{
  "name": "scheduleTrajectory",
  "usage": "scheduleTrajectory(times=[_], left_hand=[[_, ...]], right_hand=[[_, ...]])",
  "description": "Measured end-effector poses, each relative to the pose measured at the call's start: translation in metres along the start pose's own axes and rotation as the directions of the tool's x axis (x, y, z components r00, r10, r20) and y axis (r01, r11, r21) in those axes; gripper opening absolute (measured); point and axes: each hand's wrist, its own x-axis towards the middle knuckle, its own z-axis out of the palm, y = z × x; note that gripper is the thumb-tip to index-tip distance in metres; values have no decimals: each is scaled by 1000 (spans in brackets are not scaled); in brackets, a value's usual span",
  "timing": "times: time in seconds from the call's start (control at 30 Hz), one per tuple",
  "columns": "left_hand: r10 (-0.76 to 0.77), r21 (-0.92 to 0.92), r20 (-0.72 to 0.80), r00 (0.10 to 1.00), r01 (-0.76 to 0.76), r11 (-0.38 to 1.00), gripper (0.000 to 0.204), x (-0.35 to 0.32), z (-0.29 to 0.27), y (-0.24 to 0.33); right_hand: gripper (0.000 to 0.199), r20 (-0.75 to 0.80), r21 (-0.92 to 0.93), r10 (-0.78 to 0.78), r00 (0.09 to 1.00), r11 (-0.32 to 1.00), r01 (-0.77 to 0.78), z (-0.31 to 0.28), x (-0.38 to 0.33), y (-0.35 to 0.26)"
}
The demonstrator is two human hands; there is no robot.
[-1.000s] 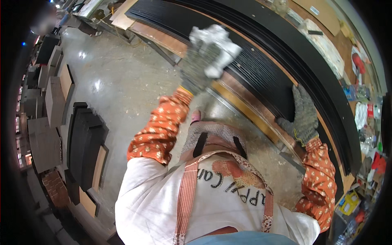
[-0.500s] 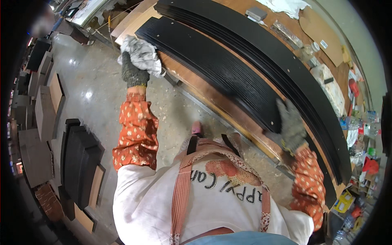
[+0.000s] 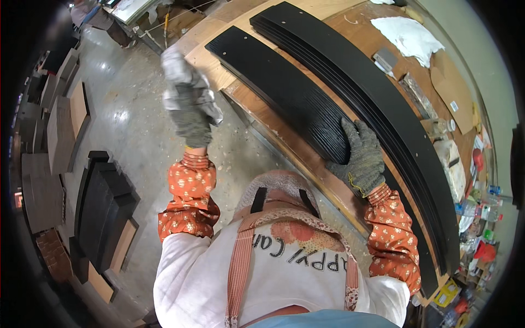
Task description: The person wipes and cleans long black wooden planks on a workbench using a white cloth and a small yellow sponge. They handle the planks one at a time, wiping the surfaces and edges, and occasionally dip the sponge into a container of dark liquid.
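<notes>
Curved black panel (image 3: 279, 82), its top face shiny with fine streaks, lay along the near edge of a brown wooden workbench (image 3: 257, 106), apparently uppermost in a low pile. A longer curved black stack (image 3: 350, 65) ran beside it on the far side, with a narrow strip of wood between. The person's right hand (image 3: 361, 156), in a grey knitted glove, rested palm down across the panel near its right part, fingers spread and thumb towards the near edge; it seemed to steady the piece rather than clutch it. The left hand (image 3: 188, 123), gloved alike and blurred, grasped a crumpled whitish cloth (image 3: 178, 68). Hand and cloth were clear of the panel, over the grey concrete floor (image 3: 142, 98) just left of the bench's corner.

Judging by this, wiping the panel's face was the step in hand, caught between strokes. Another stroke would call for bringing the cloth back onto the panel and drawing it along the curve with even pressure, the right hand bracing, then lifting out of the way. Beyond the stacks lay a white rag (image 3: 410, 38), a piece of cardboard (image 3: 454, 98) and a clear plastic bottle (image 3: 440, 127).
</notes>
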Motion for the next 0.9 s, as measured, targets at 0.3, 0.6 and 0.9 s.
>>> scheduleTrajectory(times=[0.3,0.6,0.9], left_hand=[[343,96,901,267,-891,444,75,-46,100,13],[260,527,776,575,-817,234,44,172,90,-36],[591,189,719,366,-921,341,50,-57,140,10]], right_hand=[[97,-31,65,-60,998,996,62,9,22,-10],[91,-67,113,-38,997,993,45,-3,20,-13],[104,-19,97,-4,1000,995,6,3,21,-4]])
